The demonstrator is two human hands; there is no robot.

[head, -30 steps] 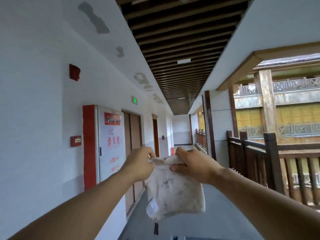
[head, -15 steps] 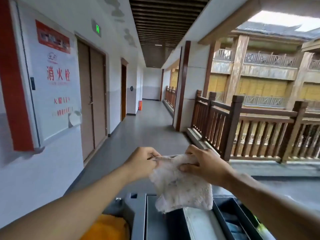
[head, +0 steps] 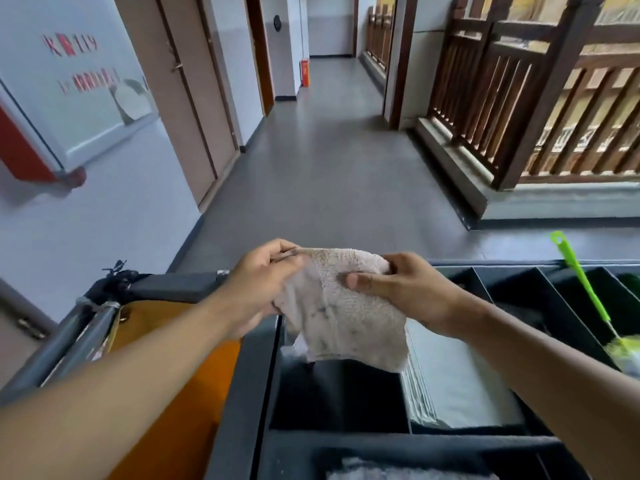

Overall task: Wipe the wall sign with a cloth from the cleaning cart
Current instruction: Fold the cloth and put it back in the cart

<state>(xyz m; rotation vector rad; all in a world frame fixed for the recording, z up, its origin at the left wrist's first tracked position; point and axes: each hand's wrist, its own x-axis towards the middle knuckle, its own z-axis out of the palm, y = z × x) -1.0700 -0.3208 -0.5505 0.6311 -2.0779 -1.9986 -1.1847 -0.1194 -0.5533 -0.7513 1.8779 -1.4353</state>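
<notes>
Two hands, cloth above cart compartment.

Cloth above cart; wall sign left; railing right.

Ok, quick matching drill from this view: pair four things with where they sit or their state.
1. cloth
2. green brush
3. orange bag
4. wall sign

A. left wall, upper left
B. left end of the cart
C. held in both hands
D. leaning in a right-hand cart compartment

Pairs: 1-C, 2-D, 3-B, 4-A
</notes>
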